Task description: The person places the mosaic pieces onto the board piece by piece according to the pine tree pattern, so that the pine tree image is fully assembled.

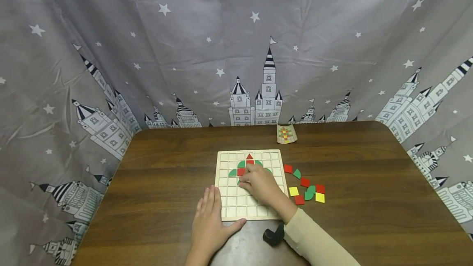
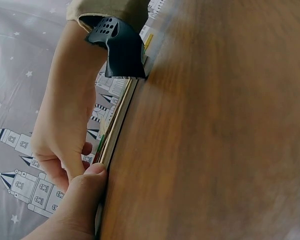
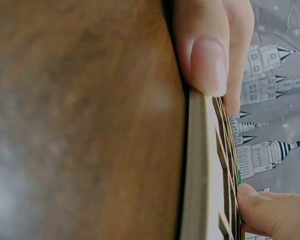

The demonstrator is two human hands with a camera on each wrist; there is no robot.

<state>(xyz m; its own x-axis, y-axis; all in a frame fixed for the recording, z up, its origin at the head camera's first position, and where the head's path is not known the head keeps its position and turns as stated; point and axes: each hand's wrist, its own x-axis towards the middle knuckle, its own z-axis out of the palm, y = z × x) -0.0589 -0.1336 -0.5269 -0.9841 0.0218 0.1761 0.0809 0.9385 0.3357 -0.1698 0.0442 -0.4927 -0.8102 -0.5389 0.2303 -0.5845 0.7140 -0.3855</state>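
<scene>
A pale wooden grid board (image 1: 230,212) lies on the table, with a red triangle (image 1: 249,157), red squares (image 1: 241,172) and green quarter-round pieces (image 1: 232,173) in its upper cells. My right hand (image 1: 262,186) is over the board's middle, fingers bent down at a green piece (image 3: 240,176) pinched at the fingertips, partly hidden by them. At the board's lower left corner rests my left hand (image 1: 210,221), fingers straight along the left side and thumb on the near edge; the left wrist view shows that thumb (image 2: 87,185) against the edge.
Right of the board lie loose red squares (image 1: 304,182), yellow squares (image 1: 320,198) and green pieces (image 1: 297,173). A pattern card (image 1: 286,134) stands at the table's back edge, before a grey castle-print curtain (image 1: 221,32). A black strap piece (image 1: 274,236) is by the right sleeve.
</scene>
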